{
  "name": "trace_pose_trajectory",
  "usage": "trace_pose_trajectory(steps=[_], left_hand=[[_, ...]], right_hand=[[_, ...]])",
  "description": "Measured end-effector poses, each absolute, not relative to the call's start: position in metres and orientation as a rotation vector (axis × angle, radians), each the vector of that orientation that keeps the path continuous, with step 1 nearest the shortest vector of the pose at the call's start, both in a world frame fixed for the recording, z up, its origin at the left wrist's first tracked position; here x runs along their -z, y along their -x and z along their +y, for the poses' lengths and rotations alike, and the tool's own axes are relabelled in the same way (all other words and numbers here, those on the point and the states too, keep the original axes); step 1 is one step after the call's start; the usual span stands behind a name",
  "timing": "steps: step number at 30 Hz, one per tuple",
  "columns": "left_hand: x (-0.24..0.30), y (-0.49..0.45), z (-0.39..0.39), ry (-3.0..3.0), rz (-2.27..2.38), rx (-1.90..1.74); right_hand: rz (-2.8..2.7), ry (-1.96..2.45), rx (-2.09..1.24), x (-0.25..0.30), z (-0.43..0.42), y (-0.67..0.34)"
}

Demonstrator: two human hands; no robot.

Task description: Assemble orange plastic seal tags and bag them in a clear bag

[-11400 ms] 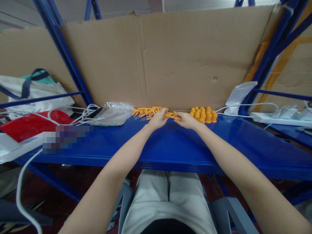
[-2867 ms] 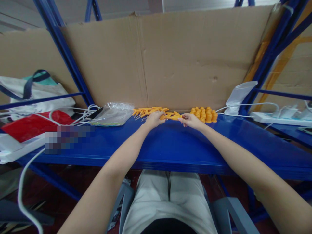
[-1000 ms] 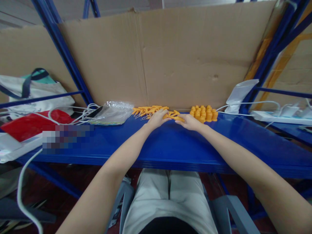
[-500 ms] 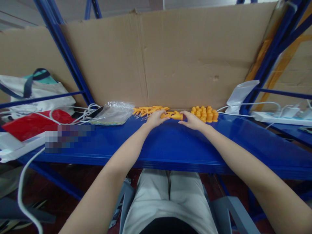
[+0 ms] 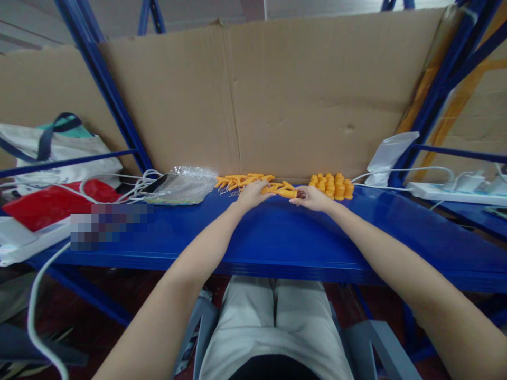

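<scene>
Both my hands reach to the back of a blue shelf [image 5: 277,237]. My left hand [image 5: 252,193] is closed on the left end of a small orange plastic piece [image 5: 282,192]. My right hand [image 5: 312,198] pinches the same piece at its right end. A loose pile of orange branching parts [image 5: 240,180] with small metal chains lies just behind my left hand. A tight cluster of upright orange figures [image 5: 332,185] stands right behind my right hand, against the cardboard wall [image 5: 301,95].
A clear plastic bag [image 5: 184,184] and a phone with white cables [image 5: 137,184] lie left of the parts. Further left are a red item [image 5: 47,203] and a tote bag [image 5: 59,150]. A white pouch [image 5: 390,155] and power strip [image 5: 447,191] sit to the right.
My hands have drawn slightly apart, with the orange piece now held stretched between them. My right hand has shifted a little to the right, toward the cluster of figures.
</scene>
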State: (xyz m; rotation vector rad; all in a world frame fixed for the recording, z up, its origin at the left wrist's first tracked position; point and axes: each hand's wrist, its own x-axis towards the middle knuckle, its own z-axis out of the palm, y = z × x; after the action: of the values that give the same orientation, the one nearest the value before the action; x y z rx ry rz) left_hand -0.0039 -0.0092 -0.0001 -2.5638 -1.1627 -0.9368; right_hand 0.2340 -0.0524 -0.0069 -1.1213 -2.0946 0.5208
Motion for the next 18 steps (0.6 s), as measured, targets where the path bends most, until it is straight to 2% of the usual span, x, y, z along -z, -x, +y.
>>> trace_pose_trajectory(steps=[5,18], left_hand=[[-0.001,0.003,-0.011,2.584,-1.142,0.926],[0.0,0.005,-0.014,2.538,-1.043,0.967]], right_hand=[[-2.023,1.085,-0.73,0.002,-0.055,-0.234],[-1.931,1.164,-0.945,-0.006,-0.066,-0.235]])
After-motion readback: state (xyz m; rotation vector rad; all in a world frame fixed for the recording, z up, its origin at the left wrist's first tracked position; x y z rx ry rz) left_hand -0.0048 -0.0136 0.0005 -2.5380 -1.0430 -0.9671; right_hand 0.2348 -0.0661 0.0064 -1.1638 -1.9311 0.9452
